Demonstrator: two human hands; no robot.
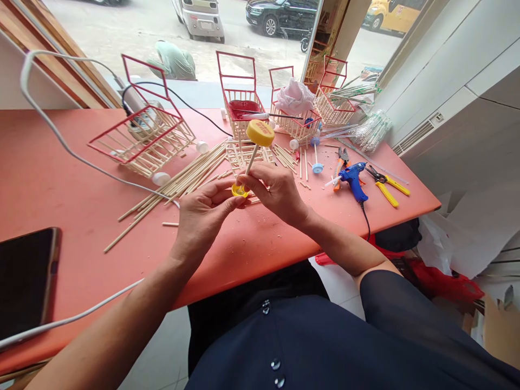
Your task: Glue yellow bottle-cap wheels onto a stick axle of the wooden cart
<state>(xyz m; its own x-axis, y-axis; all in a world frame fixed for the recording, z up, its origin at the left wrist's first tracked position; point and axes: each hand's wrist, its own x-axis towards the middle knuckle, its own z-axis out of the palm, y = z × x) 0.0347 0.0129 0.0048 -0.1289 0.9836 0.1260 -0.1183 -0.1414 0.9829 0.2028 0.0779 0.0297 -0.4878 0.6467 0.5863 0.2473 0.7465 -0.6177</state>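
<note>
My left hand (207,214) pinches a small yellow bottle cap (239,191), its hollow side turned up. Between the fingers of my right hand (278,190) is a thin wooden stick (252,158). The stick's lower end stands inside that cap, and a second yellow cap (260,132) sits on its upper end. Whether the lower end is fixed there I cannot tell. Just beyond my hands lie a slatted stick piece (239,154) and a pile of loose wooden sticks (190,174).
Small stick-built carts with red edges (148,132) stand along the window side. To the right lie a blue glue gun (354,180), yellow-handled pliers (388,187) and a stick with blue caps (317,156). A phone (27,281) and white cable (77,157) are at left.
</note>
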